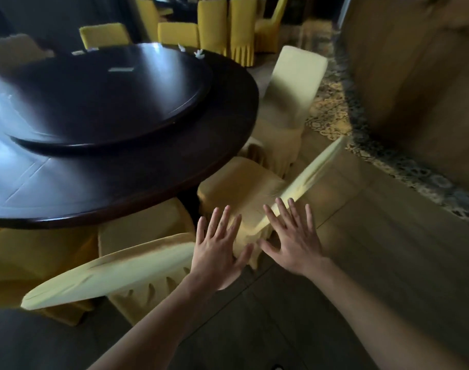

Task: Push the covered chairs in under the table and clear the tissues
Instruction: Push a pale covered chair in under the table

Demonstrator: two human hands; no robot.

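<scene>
A round dark table (137, 188) with a raised turntable (107, 102) fills the left. Yellow-covered chairs ring it. One chair (241, 188) stands right of the table's near edge, its seat partly out and its back (316, 169) to the right. Another chair (115, 273) sits at the near edge, and a third chair (294, 84) stands farther along. My left hand (217, 252) and my right hand (292, 236) hover with fingers spread over the first chair's near corner; I cannot tell whether they touch it. Two white tissues (198, 53) lie at the table's far edge.
More yellow chairs (228, 25) stand in the background around another table. A wooden wall or cabinet (420, 76) rises on the right beside patterned carpet (334, 113). Tiled floor (361, 249) lies open to my right.
</scene>
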